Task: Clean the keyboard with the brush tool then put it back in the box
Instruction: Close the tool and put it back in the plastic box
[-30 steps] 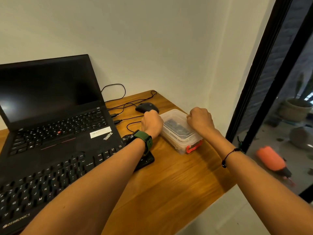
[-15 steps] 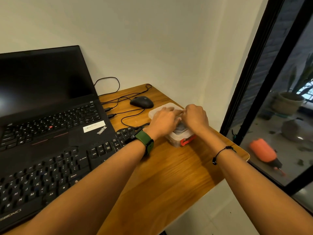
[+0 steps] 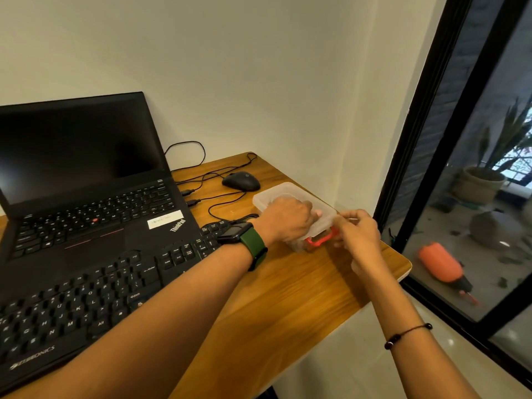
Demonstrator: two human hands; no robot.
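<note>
A clear plastic box (image 3: pixel 275 194) with a red latch (image 3: pixel 321 239) stands closed on the wooden table (image 3: pixel 302 298), right of the black keyboard (image 3: pixel 86 298). My left hand (image 3: pixel 288 218), with a green watch on its wrist, lies on the lid with its fingers curled over it. My right hand (image 3: pixel 359 231) pinches the box's near right corner, just beside the red latch. No brush tool shows; the cloudy plastic and my hands hide what is in the box.
A black laptop (image 3: pixel 80 168) stands open behind the keyboard. A black mouse (image 3: pixel 241 181) and loose cables lie behind the box. The table's right edge is close to the box, and a black-framed glass door (image 3: pixel 426 139) rises beyond it.
My left hand has gone from the box's left side onto the lid. My right hand has slid from the lid to the near right corner by the latch. The view has shifted.
</note>
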